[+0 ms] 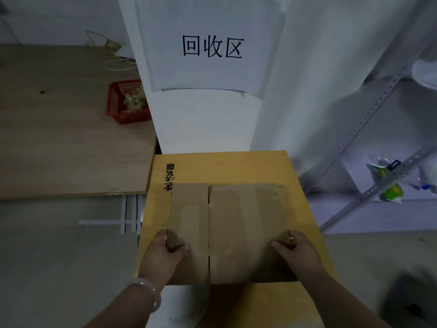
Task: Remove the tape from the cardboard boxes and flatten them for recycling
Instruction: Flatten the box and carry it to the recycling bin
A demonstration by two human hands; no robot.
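A pale bracelet (147, 292) is worn on the left wrist at the near edge of the view. The left hand (165, 249) and the right hand (298, 247) are seen gripping the opposite side edges of a flattened brown cardboard box (236, 221). On each side the thumb is laid on the top face, while the fingers (163, 235) are curled round the edge and are largely hidden beneath it. The brown box is held flat, just above or on a larger yellow cardboard box (236, 166); contact between the two cannot be judged. A narrow slit between two flaps is shown left of centre on the brown box, and paler bands are seen along its face. Black printed characters are borne on the far left corner of the yellow box. Beyond it, a white pillar (208, 124) is shown, to which a paper sign (210, 48) with three black characters is fixed. To the left a wooden table (71, 138) is seen, on which a red basket (127, 102) is set beside the pillar. To the right a metal shelf (369, 129) is shown, on which green-and-white packets (392, 192) are kept.
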